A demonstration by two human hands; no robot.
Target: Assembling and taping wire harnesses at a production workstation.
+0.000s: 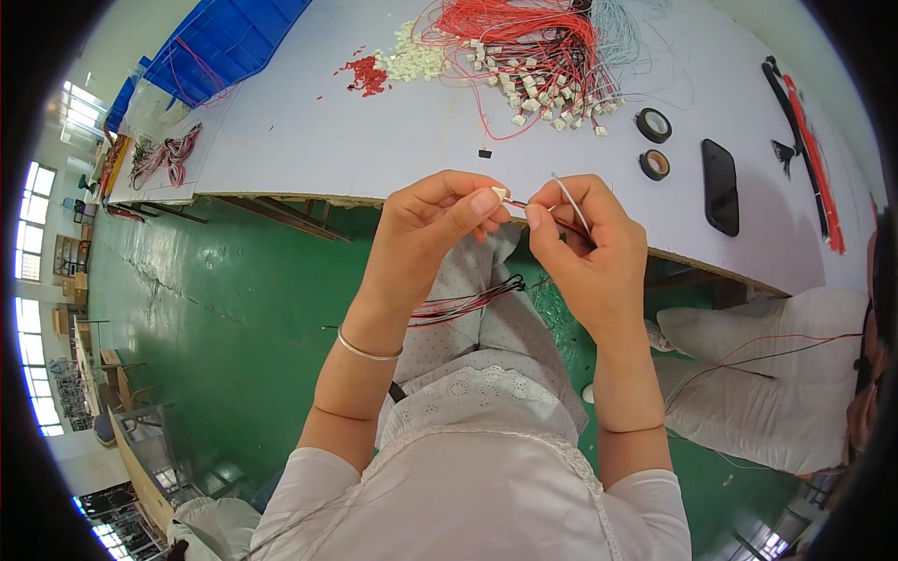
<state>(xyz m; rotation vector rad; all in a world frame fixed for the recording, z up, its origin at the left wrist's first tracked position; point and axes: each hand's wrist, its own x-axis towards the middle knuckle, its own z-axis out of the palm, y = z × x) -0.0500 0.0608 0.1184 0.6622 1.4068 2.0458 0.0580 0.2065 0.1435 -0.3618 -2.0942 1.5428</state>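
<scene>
Between the thumb and fingertips of my left hand (438, 222) is a small white connector (499, 194). My right hand (599, 245) pinches thin wires close beside it, red and dark ones, and a white wire (573, 204) loops up over the fingers. The wire ends meet the connector's right side; whether they sit inside it is too small to tell. Both hands are raised in front of the table's near edge. Across my lap lies a bundle of black, red and white wires (468, 304). A small black piece (485, 153) rests on the table beyond my hands.
On the white table (309, 140) lie red wires with white connectors (543, 89), loose white pieces (412, 58) and red pieces (367, 78). Tape rolls (654, 125), a phone (719, 187) and cables (812, 154) lie right. A blue bin (220, 47) stands far left. Another person (758, 383) sits right.
</scene>
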